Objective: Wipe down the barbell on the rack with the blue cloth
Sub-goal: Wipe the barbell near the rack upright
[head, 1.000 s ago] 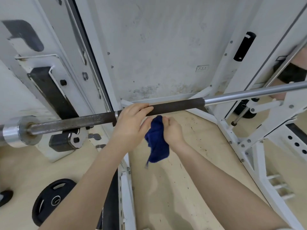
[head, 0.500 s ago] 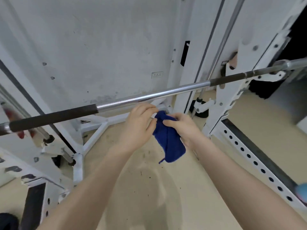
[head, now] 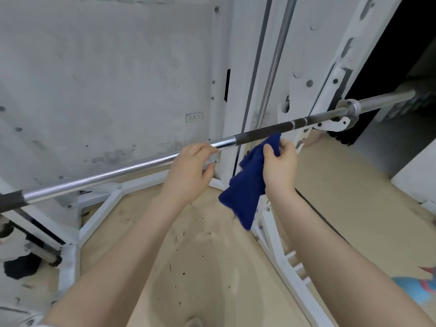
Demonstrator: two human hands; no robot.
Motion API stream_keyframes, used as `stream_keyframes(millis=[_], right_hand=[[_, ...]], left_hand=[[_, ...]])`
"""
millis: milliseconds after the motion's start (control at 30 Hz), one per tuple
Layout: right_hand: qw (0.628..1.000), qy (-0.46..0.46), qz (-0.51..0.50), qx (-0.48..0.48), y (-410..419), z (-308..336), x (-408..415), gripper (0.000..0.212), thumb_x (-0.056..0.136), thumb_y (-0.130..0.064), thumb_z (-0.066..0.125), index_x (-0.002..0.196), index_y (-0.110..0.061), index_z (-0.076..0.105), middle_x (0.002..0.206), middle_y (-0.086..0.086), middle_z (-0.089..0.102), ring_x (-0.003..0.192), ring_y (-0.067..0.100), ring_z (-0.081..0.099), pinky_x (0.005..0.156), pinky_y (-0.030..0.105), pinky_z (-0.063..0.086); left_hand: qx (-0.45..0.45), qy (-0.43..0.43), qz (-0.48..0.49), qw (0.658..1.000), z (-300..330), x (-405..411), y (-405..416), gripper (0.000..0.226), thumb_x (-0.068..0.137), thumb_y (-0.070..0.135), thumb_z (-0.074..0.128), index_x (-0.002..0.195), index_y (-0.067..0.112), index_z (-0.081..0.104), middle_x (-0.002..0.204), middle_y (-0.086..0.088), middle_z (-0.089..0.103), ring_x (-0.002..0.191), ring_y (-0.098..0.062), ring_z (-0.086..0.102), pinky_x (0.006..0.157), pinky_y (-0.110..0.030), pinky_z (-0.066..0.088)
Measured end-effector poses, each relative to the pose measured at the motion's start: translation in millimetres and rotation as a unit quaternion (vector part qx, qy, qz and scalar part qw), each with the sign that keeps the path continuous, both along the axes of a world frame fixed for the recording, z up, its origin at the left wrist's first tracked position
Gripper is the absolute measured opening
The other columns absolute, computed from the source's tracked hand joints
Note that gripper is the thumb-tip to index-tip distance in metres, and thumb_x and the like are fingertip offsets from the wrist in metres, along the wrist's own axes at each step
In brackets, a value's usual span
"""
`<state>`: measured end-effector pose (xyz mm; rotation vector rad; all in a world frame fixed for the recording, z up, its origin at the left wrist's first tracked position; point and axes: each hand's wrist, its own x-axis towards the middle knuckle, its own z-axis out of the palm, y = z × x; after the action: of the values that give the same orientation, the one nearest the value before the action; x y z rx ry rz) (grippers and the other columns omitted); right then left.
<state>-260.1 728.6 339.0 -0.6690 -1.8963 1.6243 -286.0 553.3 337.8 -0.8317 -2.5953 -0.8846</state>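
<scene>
stained white wall, beige floor

Rack upright crowds behind barbell (floor below open).
</scene>
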Motion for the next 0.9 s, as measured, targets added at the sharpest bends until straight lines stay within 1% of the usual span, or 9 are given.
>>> stream_keyframes(millis=[100, 200, 267, 400, 533, 600, 700, 767, 900], right_hand=[[0.995, 0.021, 0.047, 0.082, -1.0, 7.9, -17.7, 0.053, 0.089, -0.017, 0.055, 0.139, -0.018, 0.038, 0.137, 0.001, 0.050, 0.126, 0.017, 0.047, 0.107, 0.038, 0.038], [0.970, 0.002, 0.114, 0.214, -4.0, 8.9, -42.8, 0.064, 0.092, -0.014, 0.051, 0.148, -0.012, 0.020, 0.149, 0.006, 0.034, 0.136, 0.020, 0.032, 0.111, 0.034, 0.029], [0.937, -0.042, 0.159, 0.307, -2.9, 3.4, -63.9, 0.054, 0.094, -0.017, 0.046, 0.146, -0.013, 0.028, 0.145, 0.009, 0.038, 0.135, 0.022, 0.032, 0.111, 0.038, 0.025], [0.886, -0.076, 0.198, 0.412, 7.6, -18.7, -89.9, 0.030, 0.097, -0.025, 0.038, 0.117, -0.025, 0.061, 0.124, -0.004, 0.058, 0.126, 0.014, 0.041, 0.113, 0.047, 0.008], [0.802, -0.070, 0.133, 0.578, 20.5, -30.7, -107.4, 0.028, 0.094, -0.025, 0.035, 0.101, -0.021, 0.063, 0.099, -0.005, 0.064, 0.107, 0.017, 0.052, 0.108, 0.035, 0.009], [0.801, -0.118, 0.072, 0.582, 35.4, -24.6, -117.6, 0.025, 0.092, -0.018, 0.037, 0.099, -0.016, 0.062, 0.092, 0.001, 0.064, 0.103, 0.022, 0.053, 0.107, 0.033, 0.011], [0.818, -0.156, -0.008, 0.553, 54.2, -18.3, -124.6, 0.026, 0.097, -0.017, 0.033, 0.097, -0.007, 0.057, 0.092, 0.012, 0.063, 0.098, 0.031, 0.054, 0.101, 0.035, 0.026], [0.813, -0.129, 0.014, 0.567, 37.7, -19.9, -124.0, 0.025, 0.097, -0.016, 0.034, 0.092, -0.007, 0.058, 0.087, 0.012, 0.063, 0.088, 0.032, 0.056, 0.086, 0.036, 0.035], [0.769, -0.030, 0.137, 0.624, 5.1, -29.6, -119.9, 0.034, 0.089, -0.020, 0.027, 0.075, -0.012, 0.058, 0.070, 0.004, 0.062, 0.066, 0.025, 0.057, 0.065, 0.035, 0.038]], left_hand=[[-0.014, 0.015, -0.013, 1.000, 4.6, -27.3, 14.2, 0.033, 0.086, 0.005, 0.054, 0.118, 0.008, 0.059, 0.118, -0.012, 0.059, 0.111, -0.032, 0.049, 0.096, -0.037, 0.037], [-0.075, 0.009, -0.003, 0.997, 9.0, -53.8, 30.4, 0.040, 0.089, 0.008, 0.049, 0.129, 0.009, 0.049, 0.130, -0.010, 0.052, 0.120, -0.030, 0.043, 0.100, -0.039, 0.035], [-0.119, -0.012, -0.004, 0.993, 8.9, -68.4, 38.7, 0.042, 0.092, 0.012, 0.047, 0.133, 0.010, 0.043, 0.135, -0.009, 0.047, 0.122, -0.029, 0.040, 0.101, -0.039, 0.034], [-0.150, -0.038, -0.036, 0.987, -2.4, -81.9, 43.5, 0.037, 0.090, 0.020, 0.051, 0.126, 0.012, 0.047, 0.116, -0.010, 0.058, 0.104, -0.030, 0.053, 0.084, -0.043, 0.044], [-0.192, -0.003, 0.010, 0.981, -13.2, -84.3, 43.9, 0.040, 0.092, 0.023, 0.050, 0.130, 0.016, 0.043, 0.115, -0.008, 0.057, 0.101, -0.029, 0.053, 0.079, -0.035, 0.041], [-0.204, 0.003, 0.024, 0.979, -11.1, -83.3, 46.0, 0.035, 0.093, 0.020, 0.048, 0.127, 0.015, 0.045, 0.111, -0.010, 0.055, 0.098, -0.029, 0.051, 0.073, -0.032, 0.035], [-0.204, -0.004, 0.034, 0.978, -7.4, -81.7, 48.7, 0.034, 0.093, 0.019, 0.047, 0.127, 0.015, 0.045, 0.111, -0.009, 0.055, 0.098, -0.029, 0.051, 0.070, -0.031, 0.033], [-0.204, -0.014, 0.041, 0.978, -5.8, -80.2, 51.3, 0.032, 0.093, 0.017, 0.047, 0.125, 0.014, 0.047, 0.111, -0.009, 0.055, 0.099, -0.029, 0.051, 0.069, -0.031, 0.032], [-0.182, -0.040, 0.050, 0.981, -5.2, -80.4, 54.6, 0.029, 0.091, 0.015, 0.048, 0.119, 0.010, 0.051, 0.115, -0.009, 0.057, 0.105, -0.029, 0.049, 0.078, -0.036, 0.038]])
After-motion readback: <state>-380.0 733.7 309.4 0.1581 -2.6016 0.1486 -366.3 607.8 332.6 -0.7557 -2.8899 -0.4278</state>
